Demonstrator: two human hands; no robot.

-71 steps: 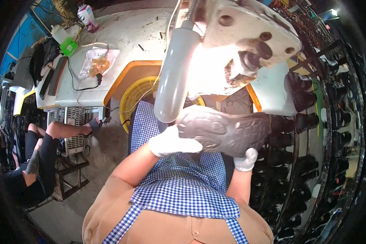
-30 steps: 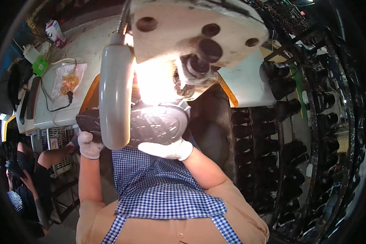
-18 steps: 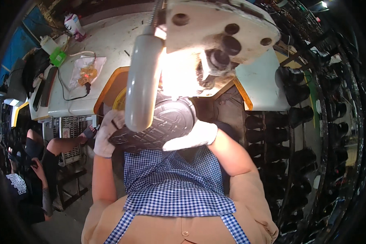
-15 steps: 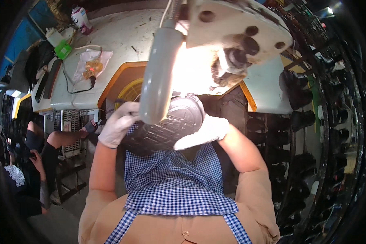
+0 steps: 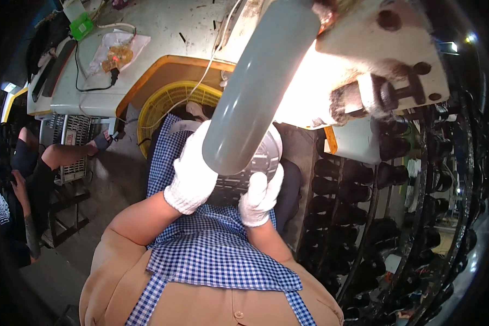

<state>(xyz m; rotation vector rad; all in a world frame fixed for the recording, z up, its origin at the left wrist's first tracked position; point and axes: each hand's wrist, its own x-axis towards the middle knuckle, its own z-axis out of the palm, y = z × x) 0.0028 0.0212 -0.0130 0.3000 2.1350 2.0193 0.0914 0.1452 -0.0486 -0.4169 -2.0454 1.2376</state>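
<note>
A black shoe (image 5: 231, 187) lies between my hands above my lap, its patterned sole turned up. My left hand (image 5: 192, 176), in a white knit glove, grips its left side; the fingertips are hidden behind a grey tube-shaped lamp housing (image 5: 255, 89). On the right edge of the sole my gloved right hand (image 5: 262, 198) is closed, the thumb lying over the tread. Part of the shoe is covered by the lamp housing. Just beyond it is the pale machine head (image 5: 396, 60), brightly lit underneath.
A yellow basket (image 5: 149, 111) stands under the worktable's (image 5: 152, 27) cutout. On the table lies a small yellowish item (image 5: 119, 56) with a black cable. Racks of dark shoes (image 5: 358, 190) fill the right side. Another person (image 5: 24, 185) sits at the left.
My view has shifted, so the lamp and machine appear farther right. My right hand has gone from flat along the shoe's side to bent around its edge. The left hand stays on the shoe.
</note>
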